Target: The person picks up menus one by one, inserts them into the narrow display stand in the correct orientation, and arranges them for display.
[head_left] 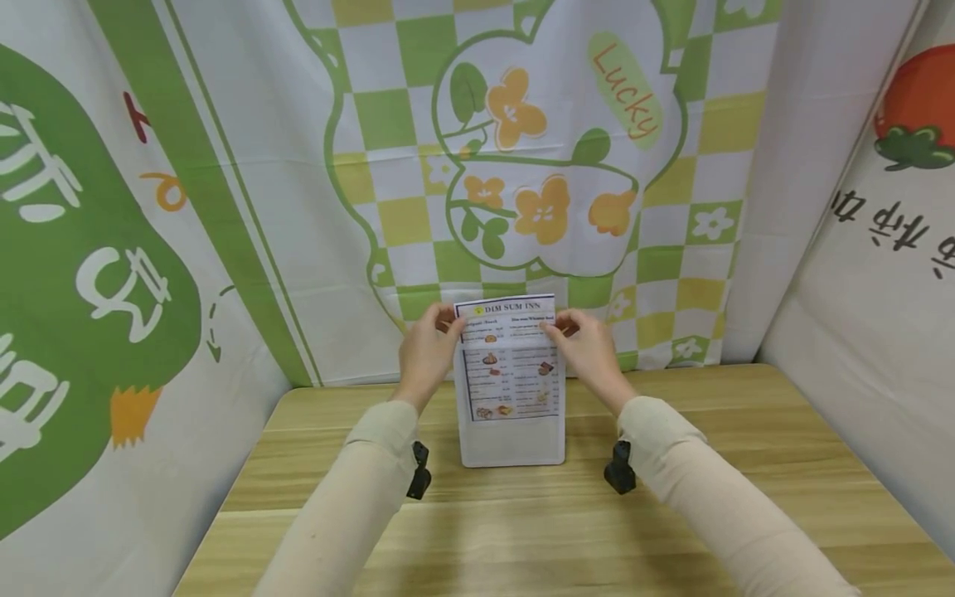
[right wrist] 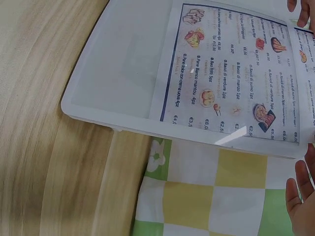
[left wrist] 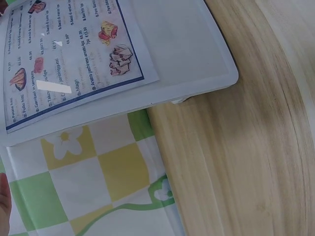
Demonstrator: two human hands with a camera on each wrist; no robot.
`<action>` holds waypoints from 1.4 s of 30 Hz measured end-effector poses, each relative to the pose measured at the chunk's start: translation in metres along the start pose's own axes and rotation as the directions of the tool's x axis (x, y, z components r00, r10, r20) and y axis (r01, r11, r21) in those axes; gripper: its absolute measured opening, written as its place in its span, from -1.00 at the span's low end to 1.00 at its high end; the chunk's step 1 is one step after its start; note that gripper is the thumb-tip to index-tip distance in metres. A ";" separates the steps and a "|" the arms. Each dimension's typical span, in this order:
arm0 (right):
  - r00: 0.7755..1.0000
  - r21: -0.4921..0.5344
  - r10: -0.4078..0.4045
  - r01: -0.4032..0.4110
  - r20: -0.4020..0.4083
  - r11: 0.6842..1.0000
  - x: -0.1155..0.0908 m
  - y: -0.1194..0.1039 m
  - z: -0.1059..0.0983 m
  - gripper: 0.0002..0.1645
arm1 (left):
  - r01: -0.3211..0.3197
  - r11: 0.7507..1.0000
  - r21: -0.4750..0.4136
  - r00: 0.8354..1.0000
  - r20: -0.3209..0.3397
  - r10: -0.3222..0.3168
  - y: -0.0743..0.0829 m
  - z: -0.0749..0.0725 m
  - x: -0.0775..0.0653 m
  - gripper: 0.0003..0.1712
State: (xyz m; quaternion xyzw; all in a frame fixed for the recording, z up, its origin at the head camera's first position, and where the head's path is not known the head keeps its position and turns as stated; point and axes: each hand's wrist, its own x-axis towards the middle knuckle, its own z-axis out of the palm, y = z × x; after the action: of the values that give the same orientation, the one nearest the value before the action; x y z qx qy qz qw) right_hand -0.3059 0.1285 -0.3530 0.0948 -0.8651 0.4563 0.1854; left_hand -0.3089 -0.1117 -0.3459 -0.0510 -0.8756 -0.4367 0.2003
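A printed paper menu (head_left: 511,377) headed "DIM SUM INN" sits partly inside a clear, white-backed upright sign holder (head_left: 515,446), its top strip sticking out above the holder. My left hand (head_left: 429,352) pinches the sheet near its upper left corner, thumb in front. At the upper right corner my right hand (head_left: 591,352) pinches it the same way. Both wrist views show the menu (left wrist: 74,54) behind the glossy front, with a bare band of the holder (right wrist: 123,64) below its lower border. Fingers (right wrist: 300,196) of the right hand show at the right wrist view's edge.
The holder stands on a wood-grain table (head_left: 515,531) close to its back edge. Behind hangs a checked green, yellow and white cloth (head_left: 403,124) with flowers and "Lucky". Printed cloths also hang left and right. Black devices (head_left: 619,468) are strapped at both wrists.
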 end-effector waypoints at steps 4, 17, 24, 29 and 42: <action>1.000 0.020 -0.007 0.007 0.000 1.000 0.000 -0.001 -0.001 -0.64 | -0.002 1.000 0.011 1.000 -0.006 0.002 0.000 0.001 -0.001 -0.71; 0.998 0.065 -0.051 0.053 -0.040 0.996 0.007 -0.011 -0.005 -0.73 | -0.016 0.999 0.047 1.000 0.017 0.015 0.000 0.004 -0.006 -0.68; 0.998 0.045 -0.059 0.060 -0.030 0.997 0.004 -0.007 -0.004 -0.75 | -0.056 0.998 0.012 0.998 -0.008 0.056 0.002 0.003 -0.002 -0.68; 0.999 0.025 -0.042 0.042 -0.005 0.999 0.000 -0.004 -0.002 -0.77 | -0.063 0.998 0.014 0.998 0.002 0.063 -0.002 0.002 -0.006 -0.75; 0.998 -0.004 -0.066 0.066 0.021 0.998 -0.005 0.007 0.000 -0.82 | -0.081 0.995 0.050 0.997 -0.006 0.081 -0.016 0.006 -0.017 -0.86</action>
State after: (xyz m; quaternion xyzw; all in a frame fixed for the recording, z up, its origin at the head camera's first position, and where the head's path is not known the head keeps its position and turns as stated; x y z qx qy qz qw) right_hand -0.3036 0.1319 -0.3603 0.1277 -0.8644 0.4470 0.1915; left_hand -0.2993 -0.1154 -0.3676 -0.0798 -0.8827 -0.4063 0.2225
